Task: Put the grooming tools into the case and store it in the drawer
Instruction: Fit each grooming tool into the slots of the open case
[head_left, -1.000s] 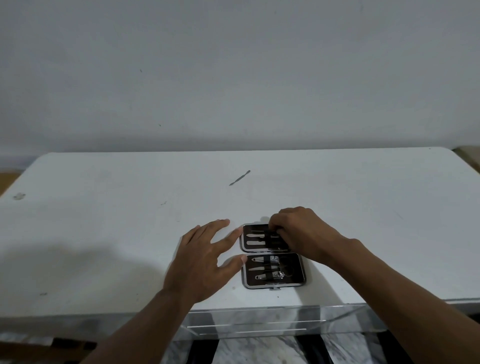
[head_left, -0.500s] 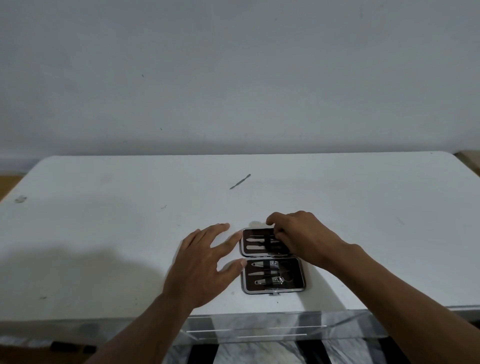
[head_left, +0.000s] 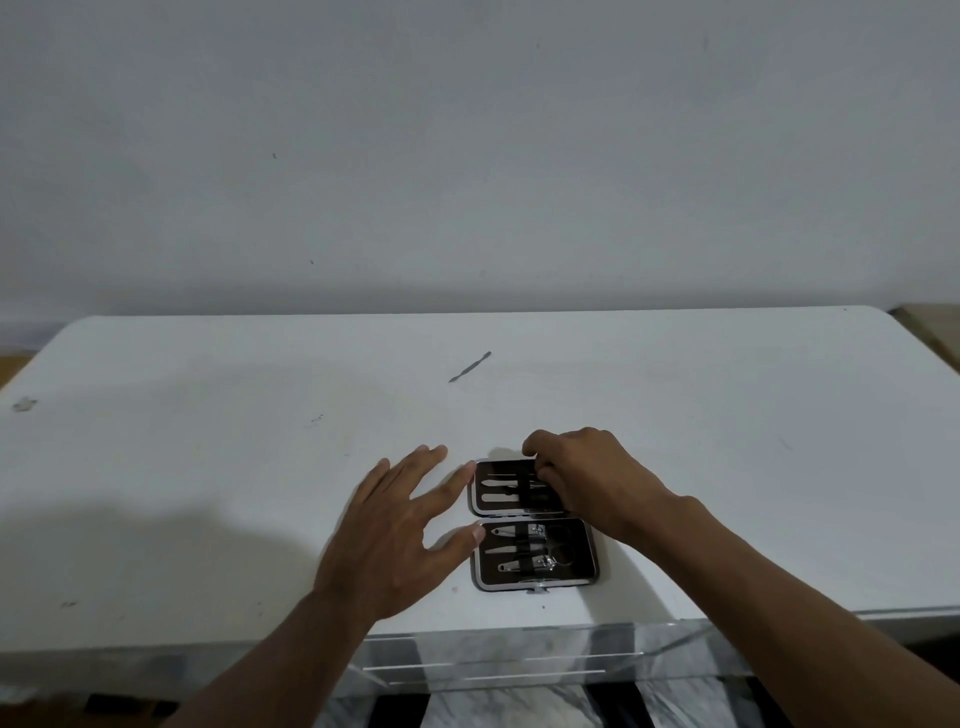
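A small black grooming case (head_left: 584, 571) lies open and flat near the front edge of the white table (head_left: 208, 467). Its near half holds clippers and other metal tools under a strap; its far half holds two flat tools. My right hand (head_left: 592, 478) is curled over the right part of the far half, fingertips pinched on a thin tool there. My left hand (head_left: 395, 535) lies spread beside the case, thumb and forefinger touching its left edge. One thin loose metal tool (head_left: 470, 366) lies farther back on the table, apart from both hands.
A clear acrylic drawer (head_left: 519, 660) shows under the table's front edge, below the case. A plain wall stands behind the table. A small mark (head_left: 23, 404) sits at the table's far left.
My right hand's fingertips have shifted slightly on the far half of the case. The left hand and the loose tool have stayed put.
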